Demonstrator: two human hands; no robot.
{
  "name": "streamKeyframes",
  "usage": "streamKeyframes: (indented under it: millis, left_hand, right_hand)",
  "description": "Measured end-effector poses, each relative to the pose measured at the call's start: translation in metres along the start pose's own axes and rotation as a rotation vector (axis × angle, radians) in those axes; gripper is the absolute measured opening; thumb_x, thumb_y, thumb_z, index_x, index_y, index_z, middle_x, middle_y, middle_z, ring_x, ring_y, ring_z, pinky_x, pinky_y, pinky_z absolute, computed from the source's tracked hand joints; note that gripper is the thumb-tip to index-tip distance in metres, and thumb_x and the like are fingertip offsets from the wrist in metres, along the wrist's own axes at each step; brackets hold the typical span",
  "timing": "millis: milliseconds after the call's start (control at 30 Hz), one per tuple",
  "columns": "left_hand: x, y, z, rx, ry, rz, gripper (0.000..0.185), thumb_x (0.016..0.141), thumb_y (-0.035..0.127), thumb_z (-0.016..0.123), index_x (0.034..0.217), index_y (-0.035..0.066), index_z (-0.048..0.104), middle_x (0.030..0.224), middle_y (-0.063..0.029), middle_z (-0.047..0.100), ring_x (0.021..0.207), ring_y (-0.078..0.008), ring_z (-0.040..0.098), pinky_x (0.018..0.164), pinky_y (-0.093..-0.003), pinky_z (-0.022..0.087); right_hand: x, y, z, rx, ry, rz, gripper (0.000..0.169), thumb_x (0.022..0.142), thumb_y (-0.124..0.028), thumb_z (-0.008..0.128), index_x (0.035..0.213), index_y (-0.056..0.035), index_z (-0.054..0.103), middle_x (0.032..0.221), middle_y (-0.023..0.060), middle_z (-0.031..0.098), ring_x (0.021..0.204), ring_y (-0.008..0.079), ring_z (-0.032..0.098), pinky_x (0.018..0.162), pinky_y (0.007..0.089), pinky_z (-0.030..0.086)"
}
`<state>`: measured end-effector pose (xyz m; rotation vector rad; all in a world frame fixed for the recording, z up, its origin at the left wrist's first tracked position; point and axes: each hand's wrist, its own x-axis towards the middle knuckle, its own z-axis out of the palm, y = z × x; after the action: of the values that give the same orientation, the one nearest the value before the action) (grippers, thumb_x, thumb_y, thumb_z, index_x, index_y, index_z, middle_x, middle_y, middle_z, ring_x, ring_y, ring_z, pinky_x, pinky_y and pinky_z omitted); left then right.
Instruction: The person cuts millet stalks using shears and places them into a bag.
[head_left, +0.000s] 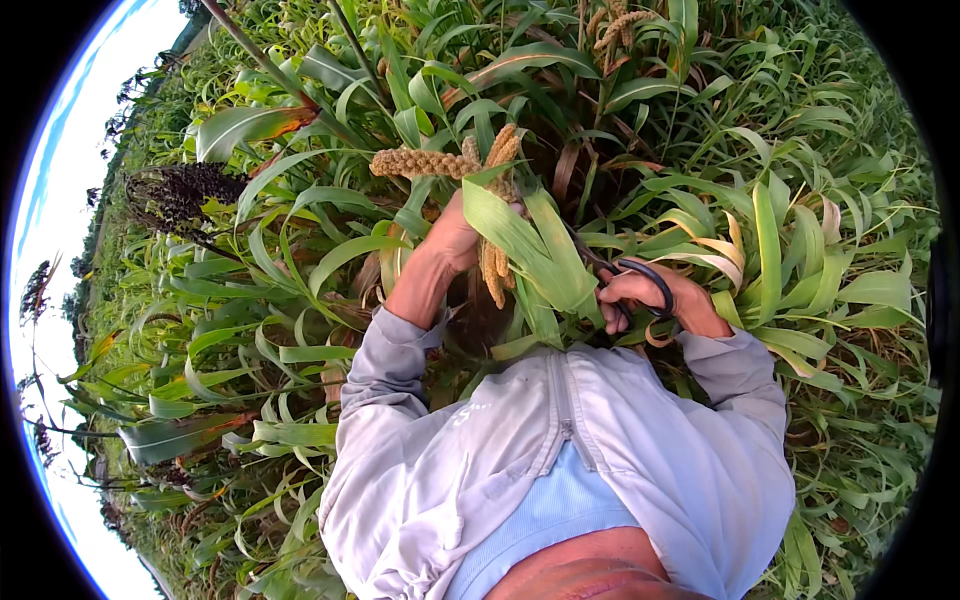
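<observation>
My left hand (454, 231) is closed around a bunch of millet heads (424, 163), partly hidden behind a broad green leaf (517, 232). Some of the tan, knobbly heads stick out above the fist and to its left. Other millet heads (494, 271) hang below it. In my right hand (646, 294) is a pair of scissors with black loop handles (658, 286). Their blades point up and left towards the bunch, mostly hidden by leaves, so I cannot tell whether they touch a stalk.
Dense leafy stalks (810, 270) surround both hands. A dark sorghum head (184, 196) leans in at the left. More millet heads (622, 28) stand at the top. A thick stalk (262, 60) slants across the upper left.
</observation>
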<state>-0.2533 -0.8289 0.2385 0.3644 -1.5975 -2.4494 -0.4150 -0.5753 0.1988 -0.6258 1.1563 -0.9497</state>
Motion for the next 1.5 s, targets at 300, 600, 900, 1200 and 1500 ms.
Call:
streamKeyframes:
  millis: [300, 600, 900, 1200, 1500]
  left_hand:
    - [-0.024, 0.003, -0.002, -0.106, 0.100, 0.033, 0.037, 0.082, 0.002, 0.068, 0.117, -0.002, 0.057, 0.096, -0.0089, 0.066, 0.081, -0.0171, 0.067, 0.065, -0.0284, 0.058]
    - [-0.016, 0.048, -0.054, 0.043, 0.385, 0.374, 0.027, 0.083, 0.008, 0.066, 0.105, -0.005, 0.060, 0.089, -0.0118, 0.067, 0.067, -0.0180, 0.064, 0.063, -0.0296, 0.054]
    - [0.068, 0.010, 0.026, 0.442, 0.090, 0.063, 0.025, 0.083, 0.007, 0.069, 0.105, -0.003, 0.067, 0.094, -0.0065, 0.068, 0.079, -0.0139, 0.063, 0.073, -0.0302, 0.052]
    - [0.120, -0.060, -0.014, 0.123, -0.037, -0.205, 0.042, 0.085, 0.001, 0.066, 0.126, -0.003, 0.057, 0.112, -0.0106, 0.066, 0.093, -0.0204, 0.065, 0.079, -0.0345, 0.055]
    - [0.110, -0.075, 0.029, 0.019, -0.033, -0.340, 0.028, 0.084, 0.004, 0.066, 0.112, -0.001, 0.062, 0.090, -0.0104, 0.069, 0.070, -0.0192, 0.069, 0.063, -0.0349, 0.060]
  right_hand:
    - [0.018, 0.005, -0.004, 0.303, 0.279, -0.268, 0.022, 0.090, -0.025, 0.061, 0.080, -0.0066, 0.056, 0.055, -0.0013, 0.045, 0.044, 0.0126, 0.048, 0.042, 0.0273, 0.038]
    - [-0.032, 0.010, -0.043, 0.203, 0.621, -0.526, 0.019, 0.089, -0.024, 0.060, 0.095, -0.0057, 0.057, 0.068, 0.0028, 0.054, 0.057, 0.0164, 0.061, 0.051, 0.0275, 0.049]
    - [-0.020, 0.025, -0.045, 0.306, 0.410, -0.238, 0.021, 0.088, -0.023, 0.058, 0.094, -0.0033, 0.058, 0.073, 0.0062, 0.060, 0.062, 0.0220, 0.066, 0.054, 0.0317, 0.054]
    - [0.004, 0.031, -0.051, 0.133, 0.403, -0.111, 0.019, 0.084, -0.016, 0.060, 0.078, 0.0018, 0.059, 0.069, 0.0090, 0.060, 0.057, 0.0206, 0.067, 0.048, 0.0315, 0.055]
    - [0.028, 0.024, -0.053, -0.102, 0.401, -0.161, 0.026, 0.086, -0.019, 0.056, 0.095, 0.0052, 0.060, 0.076, 0.0098, 0.064, 0.061, 0.0168, 0.066, 0.055, 0.0269, 0.055]
